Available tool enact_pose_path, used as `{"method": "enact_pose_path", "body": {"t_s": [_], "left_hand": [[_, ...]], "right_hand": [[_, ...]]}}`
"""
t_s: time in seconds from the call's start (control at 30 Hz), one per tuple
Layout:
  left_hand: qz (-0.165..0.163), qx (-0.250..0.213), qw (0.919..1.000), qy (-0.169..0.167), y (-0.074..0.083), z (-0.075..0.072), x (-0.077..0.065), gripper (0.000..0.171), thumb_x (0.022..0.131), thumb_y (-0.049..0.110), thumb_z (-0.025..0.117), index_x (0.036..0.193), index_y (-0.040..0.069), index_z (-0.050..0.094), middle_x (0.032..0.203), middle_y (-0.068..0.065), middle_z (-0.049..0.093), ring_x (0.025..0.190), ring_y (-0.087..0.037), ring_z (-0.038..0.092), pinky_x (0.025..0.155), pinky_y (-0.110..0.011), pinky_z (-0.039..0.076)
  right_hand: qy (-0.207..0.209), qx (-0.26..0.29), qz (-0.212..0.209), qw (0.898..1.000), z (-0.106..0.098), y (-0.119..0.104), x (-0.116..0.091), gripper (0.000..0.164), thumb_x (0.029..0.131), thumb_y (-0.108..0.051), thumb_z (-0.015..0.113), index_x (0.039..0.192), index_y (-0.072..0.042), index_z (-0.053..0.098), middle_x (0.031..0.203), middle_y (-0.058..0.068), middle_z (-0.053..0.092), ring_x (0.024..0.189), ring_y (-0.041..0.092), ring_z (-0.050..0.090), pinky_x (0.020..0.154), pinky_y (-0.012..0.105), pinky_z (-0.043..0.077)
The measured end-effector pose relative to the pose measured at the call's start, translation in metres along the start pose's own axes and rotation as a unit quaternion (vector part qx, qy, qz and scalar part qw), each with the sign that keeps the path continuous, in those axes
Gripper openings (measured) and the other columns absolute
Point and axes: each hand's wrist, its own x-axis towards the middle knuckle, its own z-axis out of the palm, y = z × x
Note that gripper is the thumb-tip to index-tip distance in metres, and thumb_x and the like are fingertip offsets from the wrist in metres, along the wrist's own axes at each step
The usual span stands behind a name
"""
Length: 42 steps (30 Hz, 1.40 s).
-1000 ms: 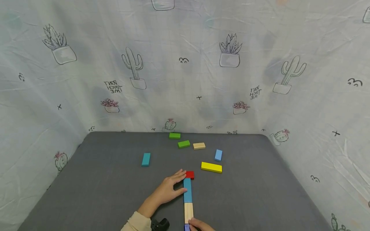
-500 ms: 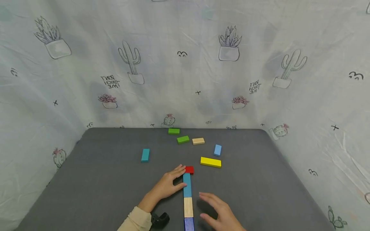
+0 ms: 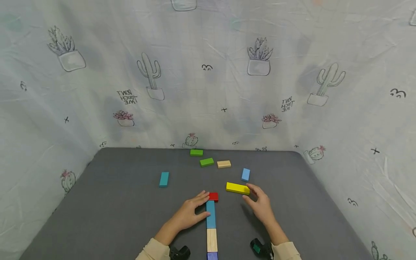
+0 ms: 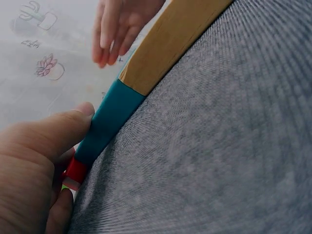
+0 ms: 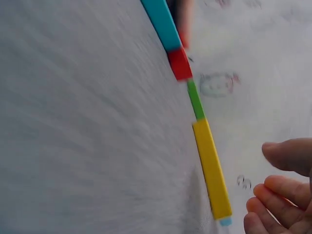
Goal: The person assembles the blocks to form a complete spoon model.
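Observation:
A straight row of blocks runs toward the near edge: a red block [image 3: 213, 196] at the far end, a blue block [image 3: 211, 214], a natural wood block [image 3: 212, 240] and a purple block [image 3: 212, 256]. My left hand [image 3: 190, 214] rests along the row's left side, fingertips at the red block and thumb against the blue one. My right hand [image 3: 261, 204] reaches over the right end of a long yellow block [image 3: 238, 188], its thumb and fingers spread apart. In the right wrist view, a gap shows between those fingers and the yellow block.
Farther back lie two green blocks [image 3: 206, 162], a small wood block [image 3: 224, 164] and a light blue block [image 3: 245, 174]. A teal block [image 3: 164, 179] sits to the left. Behind the grey table [image 3: 113, 202] hangs a white curtain [image 3: 182, 86] with cactus drawings.
My right hand has let go of the purple block at the near end and moved forward and right to the yellow block. My left hand stays by the red and blue blocks.

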Motion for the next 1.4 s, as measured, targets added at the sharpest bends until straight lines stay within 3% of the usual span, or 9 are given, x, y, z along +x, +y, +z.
{"method": "enact_pose_path", "body": {"t_s": [0.2, 0.4, 0.67, 0.83, 0.97, 1.07, 1.2, 1.4], "left_hand": [[0.002, 0.002, 1.0000, -0.006, 0.000, -0.002, 0.002, 0.061, 0.091, 0.043, 0.061, 0.139, 0.007, 0.048, 0.148, -0.005, 0.042, 0.140, -0.025, 0.033, 0.107, -0.048, 0.038], [-0.004, -0.001, 0.9999, -0.011, 0.000, -0.003, 0.000, 0.062, 0.091, 0.045, 0.059, 0.140, 0.008, 0.048, 0.148, -0.004, 0.042, 0.140, -0.026, 0.033, 0.107, -0.049, 0.038], [-0.008, -0.004, 0.9999, -0.009, -0.001, -0.002, 0.000, 0.062, 0.091, 0.045, 0.060, 0.140, 0.009, 0.048, 0.149, -0.004, 0.041, 0.140, -0.025, 0.033, 0.107, -0.049, 0.038], [-0.002, -0.001, 1.0000, -0.005, -0.001, -0.001, 0.000, 0.062, 0.091, 0.045, 0.060, 0.139, 0.008, 0.049, 0.148, -0.004, 0.042, 0.140, -0.025, 0.033, 0.107, -0.049, 0.038], [0.000, 0.002, 1.0000, -0.005, -0.001, 0.000, -0.001, 0.062, 0.091, 0.045, 0.060, 0.139, 0.008, 0.049, 0.148, -0.004, 0.042, 0.140, -0.025, 0.033, 0.107, -0.049, 0.038], [0.001, 0.005, 1.0000, -0.004, -0.001, 0.002, -0.002, 0.062, 0.091, 0.046, 0.060, 0.139, 0.008, 0.049, 0.148, -0.004, 0.042, 0.140, -0.025, 0.034, 0.107, -0.049, 0.039], [0.001, 0.006, 1.0000, 0.000, -0.002, 0.003, -0.002, 0.063, 0.090, 0.046, 0.060, 0.139, 0.008, 0.049, 0.148, -0.004, 0.042, 0.140, -0.025, 0.034, 0.107, -0.049, 0.039], [-0.002, 0.005, 1.0000, -0.003, -0.002, 0.002, -0.002, 0.063, 0.090, 0.046, 0.060, 0.139, 0.008, 0.049, 0.148, -0.004, 0.042, 0.140, -0.025, 0.033, 0.107, -0.048, 0.038]], "right_hand": [[-0.029, -0.009, 0.063, 0.998, 0.002, 0.014, 0.018, 0.051, 0.085, -0.010, 0.070, 0.131, 0.005, 0.052, 0.130, 0.024, 0.053, 0.121, 0.041, 0.051, 0.100, 0.048, 0.045], [-0.059, -0.057, 0.072, 0.994, 0.006, 0.020, 0.022, 0.048, 0.085, -0.006, 0.069, 0.129, 0.005, 0.054, 0.133, 0.021, 0.052, 0.120, 0.037, 0.053, 0.098, 0.043, 0.047], [-0.036, -0.048, 0.082, 0.995, 0.008, 0.024, 0.020, 0.040, 0.085, -0.005, 0.069, 0.123, 0.000, 0.060, 0.128, 0.017, 0.056, 0.117, 0.035, 0.056, 0.096, 0.044, 0.049], [-0.023, -0.004, 0.110, 0.994, 0.007, 0.022, 0.018, 0.041, 0.085, -0.007, 0.069, 0.125, -0.003, 0.060, 0.126, 0.019, 0.059, 0.114, 0.035, 0.059, 0.093, 0.043, 0.051], [-0.005, 0.071, 0.113, 0.991, 0.004, 0.022, 0.016, 0.040, 0.084, -0.004, 0.071, 0.122, -0.002, 0.062, 0.123, 0.019, 0.061, 0.112, 0.033, 0.060, 0.090, 0.031, 0.054], [0.008, 0.140, 0.119, 0.983, 0.004, 0.021, 0.016, 0.041, 0.083, -0.003, 0.071, 0.123, 0.001, 0.062, 0.124, 0.021, 0.061, 0.114, 0.033, 0.059, 0.088, 0.023, 0.053], [0.021, 0.182, 0.136, 0.974, 0.004, 0.018, 0.017, 0.043, 0.083, -0.007, 0.072, 0.124, 0.001, 0.061, 0.126, 0.022, 0.059, 0.115, 0.030, 0.059, 0.083, 0.018, 0.054], [0.036, 0.199, 0.144, 0.969, 0.010, 0.016, 0.019, 0.044, 0.081, -0.009, 0.074, 0.123, -0.001, 0.063, 0.125, 0.020, 0.061, 0.103, 0.009, 0.064, 0.079, 0.017, 0.055]]}}
